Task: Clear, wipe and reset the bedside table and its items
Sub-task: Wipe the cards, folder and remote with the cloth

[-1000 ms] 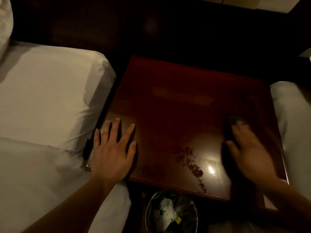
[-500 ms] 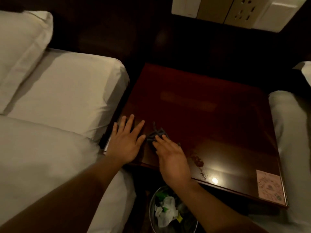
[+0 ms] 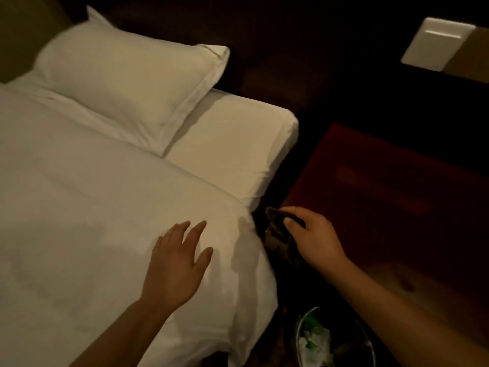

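We see the left hand (image 3: pixel 177 263) spread flat, palm down, fingers apart, over the white duvet (image 3: pixel 92 221) near the bed's edge; it holds nothing. Whether the palm presses the fabric or hovers just above it, we cannot tell.

The right hand (image 3: pixel 313 238) is closed around a dark cloth (image 3: pixel 277 229). The fingers curl over the cloth's upper part, and the rest of it hangs below the hand in the dark gap between the bed and the worktop (image 3: pixel 397 194). The cloth sits at the near left corner of the worktop; motion blur and low light leave its exact contact with the wood unclear.

The worktop is a glossy reddish-brown wooden surface to the right of the bed. We note a small dark mark (image 3: pixel 406 284) on its near portion, beside the right forearm.

On the bed, a white pillow (image 3: pixel 132 83) lies at the head, resting on the fitted sheet (image 3: pixel 232 144), with the duvet's upper edge just below it.

Below the worktop's near edge stands a waste bin (image 3: pixel 336 340) with a metallic rim. It contains crumpled white paper and green scraps.

On the dark wall panel at upper right we see a pale switch plate (image 3: pixel 436 43).
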